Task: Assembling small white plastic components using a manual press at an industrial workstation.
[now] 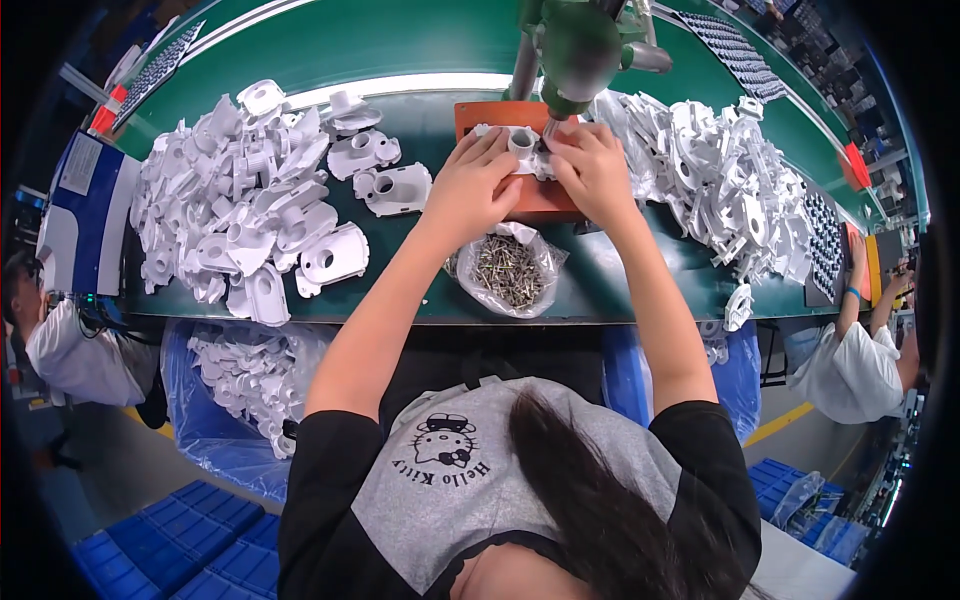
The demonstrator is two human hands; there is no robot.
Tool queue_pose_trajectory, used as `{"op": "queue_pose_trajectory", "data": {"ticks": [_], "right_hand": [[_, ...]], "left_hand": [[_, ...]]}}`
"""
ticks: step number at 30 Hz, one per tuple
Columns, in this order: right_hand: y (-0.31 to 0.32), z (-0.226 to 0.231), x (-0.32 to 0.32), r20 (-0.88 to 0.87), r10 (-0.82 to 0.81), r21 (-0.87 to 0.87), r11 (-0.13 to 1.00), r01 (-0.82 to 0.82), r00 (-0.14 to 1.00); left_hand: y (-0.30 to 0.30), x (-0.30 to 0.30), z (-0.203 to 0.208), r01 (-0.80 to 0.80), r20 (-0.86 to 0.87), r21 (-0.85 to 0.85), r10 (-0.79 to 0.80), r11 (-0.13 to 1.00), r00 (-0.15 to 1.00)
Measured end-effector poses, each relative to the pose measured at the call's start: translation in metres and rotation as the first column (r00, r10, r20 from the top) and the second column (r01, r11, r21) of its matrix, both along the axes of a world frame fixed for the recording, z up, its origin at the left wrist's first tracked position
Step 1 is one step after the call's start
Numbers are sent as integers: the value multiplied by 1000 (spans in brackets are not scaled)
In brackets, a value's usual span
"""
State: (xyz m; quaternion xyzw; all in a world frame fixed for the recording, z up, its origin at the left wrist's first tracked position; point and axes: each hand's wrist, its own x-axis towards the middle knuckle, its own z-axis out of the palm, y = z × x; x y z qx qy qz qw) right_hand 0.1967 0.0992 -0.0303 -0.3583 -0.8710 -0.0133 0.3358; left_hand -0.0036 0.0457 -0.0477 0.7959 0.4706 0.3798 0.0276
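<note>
A white plastic part [521,142] with a round tube lies on an orange block [540,200] at the bench's middle. My left hand [472,190] grips its left side, fingers over the top and thumb at the near edge. At the right end, my right hand [597,175] has its fingers closed on the same part, close to the tip of a green machine head [580,60]. My fingers partly hide the part's two ends. Nearer me, between my forearms, a clear plastic bag [548,262] holds many small metal screws [507,272].
Heaps of white plastic parts lie on the green bench to the left [240,190] and right [720,180]. Several loose parts [395,188] sit near my left forearm. Below the bench edge stands a blue lined bin [215,430] of parts. Other people work at both sides.
</note>
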Motion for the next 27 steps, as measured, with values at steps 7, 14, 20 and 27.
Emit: {"op": "queue_pose_trajectory", "data": {"ticks": [7,14,20,27], "right_hand": [[-15,14,-14,198,-75,138,989,48,977],[-23,13,-25,274,-144,139,984,109,951],[-19,-5,-12,54,-60,68,996,57,997],[-93,14,8,10,266,-293,922,-252,964]], "left_hand": [[0,0,1,-9,-20,25,9,1000,1000],[-1,0,-1,-16,-34,43,17,999,999],[1,0,0,1,-57,11,0,1000,998],[-5,-1,2,11,31,-54,-9,998,999]]}}
